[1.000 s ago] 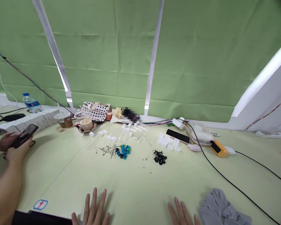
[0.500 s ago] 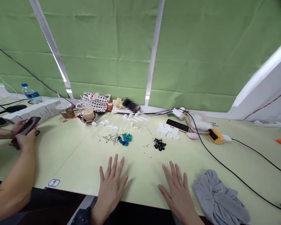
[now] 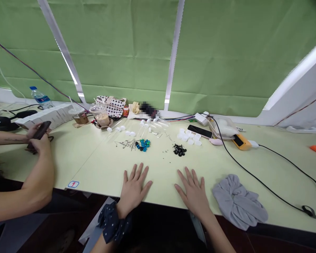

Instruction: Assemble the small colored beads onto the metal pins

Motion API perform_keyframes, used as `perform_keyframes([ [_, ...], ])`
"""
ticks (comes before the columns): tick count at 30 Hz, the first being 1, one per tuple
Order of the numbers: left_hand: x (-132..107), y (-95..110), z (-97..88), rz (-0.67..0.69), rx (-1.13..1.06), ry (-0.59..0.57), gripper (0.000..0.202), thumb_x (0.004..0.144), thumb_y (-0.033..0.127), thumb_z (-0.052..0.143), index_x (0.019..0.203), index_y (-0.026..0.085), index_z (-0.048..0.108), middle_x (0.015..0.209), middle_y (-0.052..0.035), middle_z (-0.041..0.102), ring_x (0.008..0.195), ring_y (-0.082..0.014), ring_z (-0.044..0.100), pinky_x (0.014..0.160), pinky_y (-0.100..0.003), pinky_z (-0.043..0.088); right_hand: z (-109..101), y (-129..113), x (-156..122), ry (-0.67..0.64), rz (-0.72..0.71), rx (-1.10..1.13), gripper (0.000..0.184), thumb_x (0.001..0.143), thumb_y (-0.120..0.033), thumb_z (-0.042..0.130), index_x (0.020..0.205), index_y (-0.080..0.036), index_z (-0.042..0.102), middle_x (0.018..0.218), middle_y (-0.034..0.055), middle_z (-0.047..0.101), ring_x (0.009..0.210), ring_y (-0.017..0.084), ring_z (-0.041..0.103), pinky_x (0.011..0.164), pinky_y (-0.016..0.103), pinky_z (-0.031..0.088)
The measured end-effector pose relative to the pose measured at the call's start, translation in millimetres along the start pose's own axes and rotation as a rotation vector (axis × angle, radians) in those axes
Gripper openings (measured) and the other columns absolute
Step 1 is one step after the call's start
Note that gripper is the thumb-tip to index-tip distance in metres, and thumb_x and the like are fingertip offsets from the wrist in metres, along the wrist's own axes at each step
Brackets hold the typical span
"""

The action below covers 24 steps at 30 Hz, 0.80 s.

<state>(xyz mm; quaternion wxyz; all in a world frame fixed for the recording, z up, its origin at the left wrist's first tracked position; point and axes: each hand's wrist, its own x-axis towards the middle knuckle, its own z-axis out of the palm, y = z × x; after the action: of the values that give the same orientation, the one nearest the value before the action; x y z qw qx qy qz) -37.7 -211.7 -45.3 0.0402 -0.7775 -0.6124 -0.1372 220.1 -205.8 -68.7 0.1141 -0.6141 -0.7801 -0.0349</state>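
My left hand [image 3: 133, 188] lies flat near the table's front edge, fingers spread, holding nothing; a dark polka-dot scrunchie [image 3: 112, 222] circles its wrist. My right hand [image 3: 193, 191] rests palm down to the right, also spread and holding nothing. Beyond the left hand sit a cluster of blue and green beads [image 3: 143, 144] and a pile of thin metal pins [image 3: 128, 144]. A heap of small black pieces [image 3: 179, 150] lies beyond the right hand, with white caps [image 3: 191, 136] farther back. Close to my right hand is a crumpled grey cloth [image 3: 238, 202].
At left, a co-worker's hands hold a phone [image 3: 40, 131]. Drink cups [image 3: 102, 117], a patterned bag [image 3: 112, 105] and clear tubes [image 3: 144, 131] are at the back. A phone [image 3: 199, 131], a yellow device [image 3: 241, 141] and a black cable [image 3: 268, 193] lie at right.
The view has tipped downward, so the table items sit higher in the picture and the scrunchie shows fully. Both hands stay spread on the table, apart from each other.
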Motion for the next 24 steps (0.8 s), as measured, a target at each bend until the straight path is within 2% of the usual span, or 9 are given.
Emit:
perform_keyframes([
  [6,-1.0,2.6,1.6,-0.013,-0.008,-0.012,0.055,0.088,0.05,0.031,0.139,0.032,0.022,0.147,-0.0039,0.023,0.134,-0.0324,0.017,0.101,-0.059,0.02,-1.4,1.6,-1.6,-0.021,0.0,0.009,0.057,0.087,-0.056,0.023,0.139,-0.031,0.025,0.147,0.0054,0.02,0.134,0.034,0.013,0.099,0.063,0.015],
  [10,-2.3,1.6,2.5,-0.022,-0.018,-0.053,0.056,0.087,0.052,0.029,0.139,0.032,0.022,0.147,-0.0037,0.021,0.134,-0.0318,0.015,0.102,-0.058,0.016,-2.8,-0.1,-2.3,-0.071,0.033,0.005,0.059,0.087,-0.058,0.019,0.139,-0.031,0.023,0.148,0.0036,0.016,0.134,0.033,0.009,0.101,0.061,0.011],
  [13,3.4,-13.3,-6.9,0.035,-0.066,-0.173,0.059,0.086,0.056,0.028,0.14,0.033,0.02,0.148,-0.0032,0.018,0.135,-0.0321,0.014,0.102,-0.059,0.016,-7.5,0.7,-0.4,-0.149,0.052,-0.008,0.059,0.087,-0.059,0.016,0.14,-0.031,0.022,0.149,0.0029,0.013,0.135,0.032,0.006,0.102,0.06,0.009],
  [15,13.4,-31.7,-19.5,0.141,-0.133,-0.311,0.062,0.083,0.06,0.031,0.138,0.034,0.023,0.148,-0.0019,0.019,0.134,-0.0317,0.018,0.102,-0.056,0.02,-15.2,4.1,2.7,-0.222,0.028,-0.01,0.06,0.087,-0.059,0.018,0.14,-0.031,0.021,0.149,0.0041,0.012,0.135,0.033,0.007,0.101,0.059,0.011],
  [18,37.2,-63.5,-41.1,0.283,-0.271,-0.479,0.061,0.083,0.059,0.034,0.136,0.03,0.03,0.144,-0.0022,0.031,0.13,-0.0244,0.031,0.104,-0.039,0.027,-33.8,13.1,10.4,-0.364,-0.058,0.012,0.06,0.086,-0.058,0.023,0.14,-0.032,0.019,0.149,0.0051,0.012,0.134,0.034,0.011,0.1,0.056,0.019],
  [19,46.8,-73.1,-46.9,0.264,-0.305,-0.479,0.06,0.084,0.057,0.032,0.137,0.029,0.029,0.142,-0.0029,0.034,0.128,-0.0223,0.035,0.104,-0.035,0.029,-40.7,16.7,13.6,-0.41,-0.087,0.019,0.06,0.086,-0.057,0.026,0.14,-0.032,0.019,0.149,0.0052,0.012,0.133,0.034,0.013,0.099,0.055,0.022],
  [20,56.9,-81.8,-51.2,0.228,-0.307,-0.426,0.06,0.084,0.057,0.033,0.136,0.028,0.031,0.141,-0.0038,0.036,0.128,-0.0224,0.035,0.103,-0.035,0.03,-47.4,20.2,17.3,-0.453,-0.113,0.022,0.06,0.085,-0.056,0.03,0.14,-0.033,0.02,0.149,0.0054,0.013,0.133,0.035,0.015,0.098,0.055,0.024],
  [22,78.7,-95.7,-53.9,0.207,-0.278,-0.278,0.06,0.083,0.057,0.037,0.135,0.027,0.033,0.144,-0.0049,0.03,0.131,-0.0253,0.028,0.104,-0.038,0.028,-58.8,26.3,25.7,-0.508,-0.172,0.034,0.06,0.084,-0.052,0.038,0.139,-0.033,0.023,0.148,0.0068,0.018,0.13,0.035,0.021,0.097,0.052,0.027],
  [24,101.8,-105.3,-48.3,0.185,-0.241,-0.118,0.057,0.084,0.052,0.039,0.135,0.026,0.033,0.146,-0.0065,0.025,0.131,-0.0265,0.025,0.103,-0.04,0.027,-67.0,30.1,36.0,-0.539,-0.23,0.053,0.06,0.081,-0.047,0.047,0.137,-0.03,0.03,0.143,0.0101,0.028,0.126,0.034,0.03,0.094,0.046,0.031],
])
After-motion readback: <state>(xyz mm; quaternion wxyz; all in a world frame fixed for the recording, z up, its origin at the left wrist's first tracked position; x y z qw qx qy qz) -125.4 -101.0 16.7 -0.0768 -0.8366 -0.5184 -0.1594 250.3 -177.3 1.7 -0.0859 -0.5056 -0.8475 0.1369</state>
